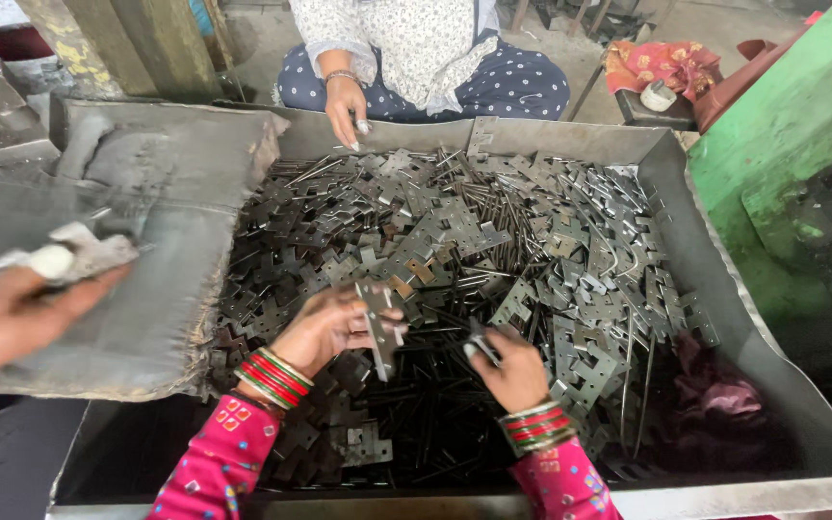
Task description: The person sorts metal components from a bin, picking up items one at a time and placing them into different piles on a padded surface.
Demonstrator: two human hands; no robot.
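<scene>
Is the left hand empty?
No, the left hand grips a metal hinge plate upright above the pile in the tray.

In the head view I see the left hand (329,327) gripping a grey metal hinge leaf (378,325) upright above the metal tray (715,289), which is heaped with hinge leaves and pins (493,241). The right hand (512,371) pinches a small metal piece (481,347) in its fingers (479,354). A co-worker's hand (347,108) rests on the tray's far rim.
</scene>
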